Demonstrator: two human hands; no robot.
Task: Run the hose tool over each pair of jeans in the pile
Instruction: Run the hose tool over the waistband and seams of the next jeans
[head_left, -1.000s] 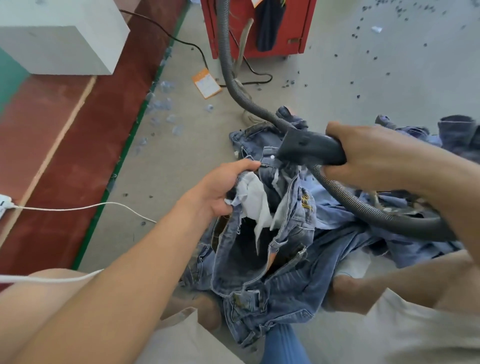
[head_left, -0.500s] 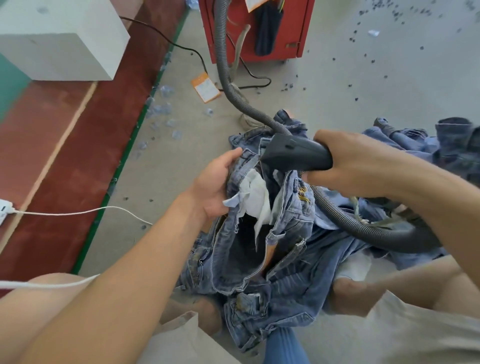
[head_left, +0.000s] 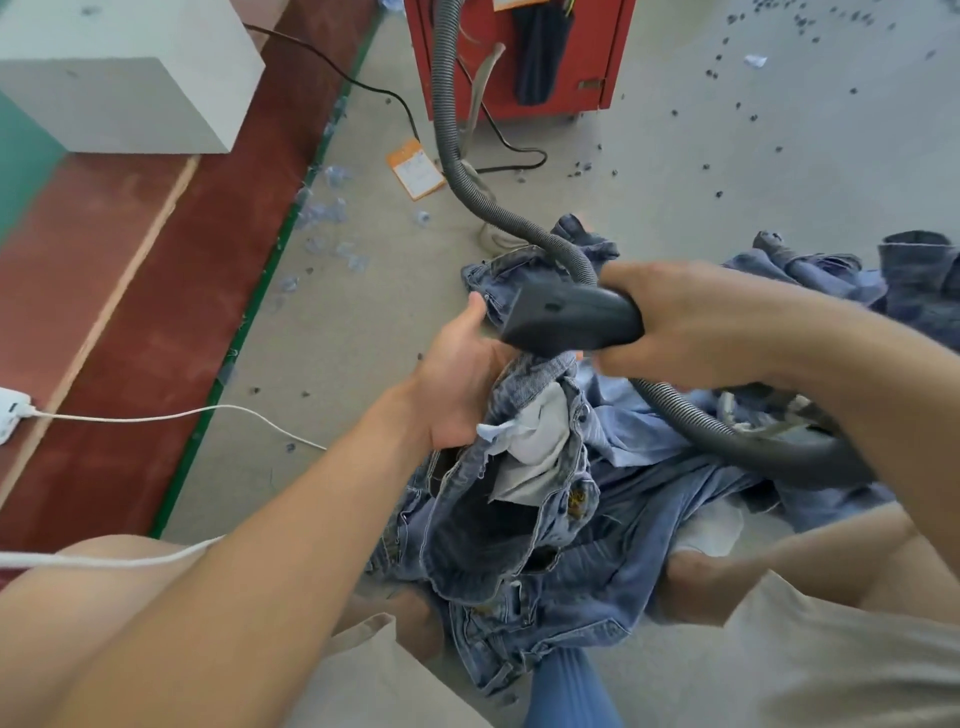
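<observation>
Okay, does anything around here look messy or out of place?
Yes. Small dark bits are scattered over the grey floor at upper right, an orange tag lies loose near the red cabinet, and clear scraps litter the green line's edge.

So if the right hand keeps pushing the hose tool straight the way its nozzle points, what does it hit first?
Most likely the left hand: the hose tool in the right hand points left, its mouth close by the left thumb above the jeans. Depth is unclear; it could pass just above.
</observation>
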